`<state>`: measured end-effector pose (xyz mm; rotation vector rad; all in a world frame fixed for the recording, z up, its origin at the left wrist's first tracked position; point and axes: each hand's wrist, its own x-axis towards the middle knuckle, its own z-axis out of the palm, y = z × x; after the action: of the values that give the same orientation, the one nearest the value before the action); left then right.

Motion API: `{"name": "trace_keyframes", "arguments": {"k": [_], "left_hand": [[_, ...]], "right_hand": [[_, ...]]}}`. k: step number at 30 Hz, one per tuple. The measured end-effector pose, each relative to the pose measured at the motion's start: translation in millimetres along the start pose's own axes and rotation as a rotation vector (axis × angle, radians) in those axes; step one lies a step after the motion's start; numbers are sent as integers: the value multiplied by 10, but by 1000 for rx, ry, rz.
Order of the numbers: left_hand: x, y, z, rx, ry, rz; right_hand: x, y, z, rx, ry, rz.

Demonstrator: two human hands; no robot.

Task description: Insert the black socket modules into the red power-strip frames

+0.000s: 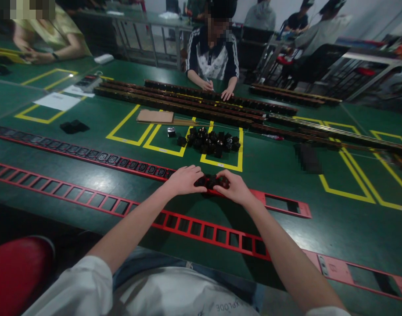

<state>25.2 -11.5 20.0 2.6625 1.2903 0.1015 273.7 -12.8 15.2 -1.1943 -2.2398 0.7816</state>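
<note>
My left hand [187, 180] curls its fingers and thumb around small black blocks [211, 181] at the red slotted frame [258, 195]. From the other side my right hand [234, 186] grips the end of the same short group, fingers bent over it. To the left of my hands, the frame's slots hold a long row of black square inserts [131, 164]. Closer to my body, a second red frame [188, 224] lies parallel, its slots showing the green table through; my forearms cross above it. My fingers partly hide the gripped blocks.
Beyond my hands a pile of loose black blocks [214, 141] lies on the green table [346, 237]. Behind it are cardboard pieces [155, 116] and long dark strips [174, 98]. A co-worker [212, 57] sits opposite. A red seat [19, 272] stands at lower left.
</note>
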Motion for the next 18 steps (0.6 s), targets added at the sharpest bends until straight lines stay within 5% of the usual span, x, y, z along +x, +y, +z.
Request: {"name": "trace_keyframes", "arguments": {"k": [18], "left_hand": [[-5, 3, 4, 7, 10, 3]], "right_hand": [[7, -99, -22, -141, -65, -76]]}}
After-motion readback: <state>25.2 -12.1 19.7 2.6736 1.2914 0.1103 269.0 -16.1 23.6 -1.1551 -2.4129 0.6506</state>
